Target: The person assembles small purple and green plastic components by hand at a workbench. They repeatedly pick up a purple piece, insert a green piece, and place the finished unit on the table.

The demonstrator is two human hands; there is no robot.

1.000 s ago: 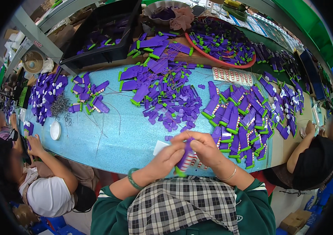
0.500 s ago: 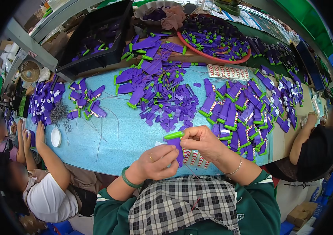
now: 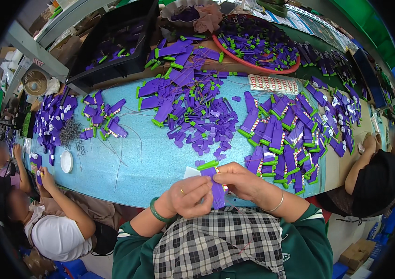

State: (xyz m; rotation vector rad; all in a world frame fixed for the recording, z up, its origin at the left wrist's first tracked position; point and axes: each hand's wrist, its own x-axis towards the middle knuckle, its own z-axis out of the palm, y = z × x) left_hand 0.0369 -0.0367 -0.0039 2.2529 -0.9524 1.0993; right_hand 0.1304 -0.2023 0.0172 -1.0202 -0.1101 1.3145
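Note:
Close to my apron, my left hand (image 3: 189, 195) pinches a flat purple plastic piece (image 3: 219, 197) with a bright green end (image 3: 207, 165) pointing away from me. My right hand (image 3: 240, 182) has closed on the piece's right edge, its thumb lying on the face. A red-and-white striped sticker strip shows along that edge, partly covered by my fingers. Just beyond my left fingers lies a small white sheet (image 3: 191, 172). To the right of my hands spreads a heap of purple-and-green pieces (image 3: 276, 135) with striped edges.
Ahead is a pile of purple parts (image 3: 197, 111). Behind it stand a black bin (image 3: 114, 69) and a red-rimmed basket (image 3: 279, 71). A striped sticker sheet (image 3: 273, 84) lies near the basket. Left are a white lid-like dish (image 3: 66, 161) and metal rings (image 3: 70, 132). Co-workers sit at both sides.
My right hand has come down onto the piece's right edge, where the striped strip now shows. The piece has shifted slightly toward me and tilted. A co-worker's hands at the left have drawn back.

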